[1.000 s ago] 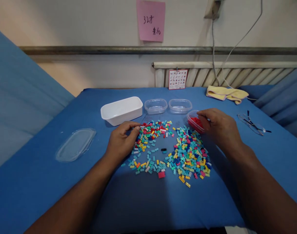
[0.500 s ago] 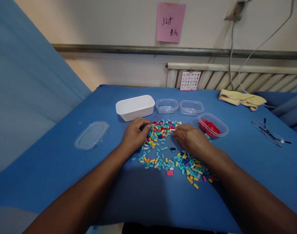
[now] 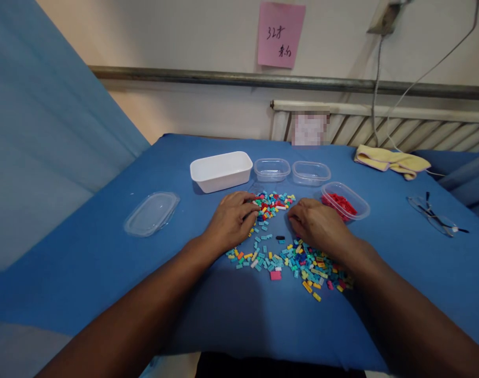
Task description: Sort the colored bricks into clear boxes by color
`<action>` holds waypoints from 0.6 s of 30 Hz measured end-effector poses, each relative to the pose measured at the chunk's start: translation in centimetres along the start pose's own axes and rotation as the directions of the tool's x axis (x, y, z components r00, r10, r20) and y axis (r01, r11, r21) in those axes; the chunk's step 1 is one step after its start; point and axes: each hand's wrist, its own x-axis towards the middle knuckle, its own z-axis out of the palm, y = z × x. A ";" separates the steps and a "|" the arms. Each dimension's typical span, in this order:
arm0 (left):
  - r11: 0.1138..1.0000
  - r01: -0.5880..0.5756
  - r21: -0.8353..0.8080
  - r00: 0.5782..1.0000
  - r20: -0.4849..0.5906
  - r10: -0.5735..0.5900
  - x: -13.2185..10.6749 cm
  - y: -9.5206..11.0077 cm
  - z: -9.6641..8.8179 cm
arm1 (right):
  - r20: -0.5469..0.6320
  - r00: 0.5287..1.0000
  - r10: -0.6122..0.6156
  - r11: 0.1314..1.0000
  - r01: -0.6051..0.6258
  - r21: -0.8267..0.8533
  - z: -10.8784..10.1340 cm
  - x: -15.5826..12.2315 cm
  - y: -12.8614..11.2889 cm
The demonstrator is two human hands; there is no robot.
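Small toy building bricks [image 3: 271,203] in many colours lie in a loose pile between my hands. Reaching over the pile's left edge, my left hand [image 3: 232,219] has its fingers apart, touching the bricks. To the right, my right hand [image 3: 320,221] is closed with its fingers curled down, beside the pile; whatever is in its fingertips is hidden. A second spread of bricks [image 3: 310,262] lies nearer me, partly under my right wrist. A black brick [image 3: 280,238] and a larger pink brick [image 3: 276,275] stand out. Red bricks [image 3: 340,203] fill part of a clear tub [image 3: 363,210] just beyond my right hand.
Along the back stand a white bin [image 3: 221,181] and two clear tubs [image 3: 272,170], [image 3: 311,174]. Clear lids [image 3: 150,215] lie at left. Eyeglasses [image 3: 436,215] and a yellow cloth [image 3: 391,160] are at right on the blue-covered table [image 3: 223,320]. A blue curtain [image 3: 46,131] hangs at left.
My left hand has moved right, further over the pile, and covers its left side. The right hand has shifted slightly right, away from the pile. The view has moved a little.
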 end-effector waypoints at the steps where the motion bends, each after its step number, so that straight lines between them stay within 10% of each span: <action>1: 1.000 -0.026 0.006 1.000 0.013 0.026 0.0 0.1 0.0 | -0.010 1.000 0.009 1.000 -0.009 -0.001 0.0 -0.1 0.0; 11: 0.996 -0.091 0.007 0.994 0.059 0.091 -0.2 1.7 0.1 | -0.133 0.979 0.152 0.974 -0.126 0.189 -2.0 0.5 0.5; 18: 0.992 -0.107 0.061 0.990 0.095 0.101 -0.2 1.7 0.3 | 0.035 0.999 -0.033 0.986 0.027 0.166 -0.2 4.8 -0.6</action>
